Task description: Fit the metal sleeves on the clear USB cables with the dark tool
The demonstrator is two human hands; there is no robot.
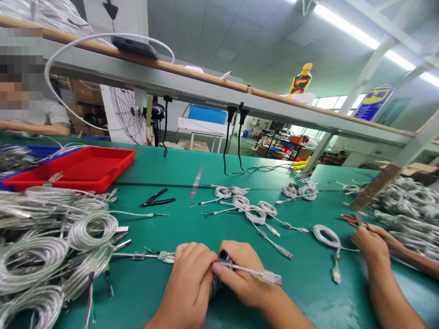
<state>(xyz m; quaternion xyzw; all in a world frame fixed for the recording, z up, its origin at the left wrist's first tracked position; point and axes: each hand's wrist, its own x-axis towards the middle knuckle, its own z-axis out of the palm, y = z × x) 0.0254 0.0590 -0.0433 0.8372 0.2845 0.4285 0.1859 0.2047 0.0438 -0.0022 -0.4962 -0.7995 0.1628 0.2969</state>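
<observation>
My left hand (187, 285) and my right hand (240, 274) meet low in the middle of the view, both gripping a transparent USB cable (247, 272). A small black cylindrical part (223, 255) shows at my right fingertips, and the cable's metal plug (272, 278) sticks out to the right. Another cable (144, 256) runs left from my left hand to a heap of coiled cables (34, 265). Several small coils (255, 214) lie just beyond my hands on the green work mat (302, 292). Black-handled pliers (157, 198) rest further left.
A co-worker's hand (372, 244) works at the right near red-handled scissors (350, 220) and another cable heap (408, 205). A red tray (75, 171) and a steel strip (196, 180) lie on the bench. A grey shelf (171, 77) with hanging black cords spans the far side.
</observation>
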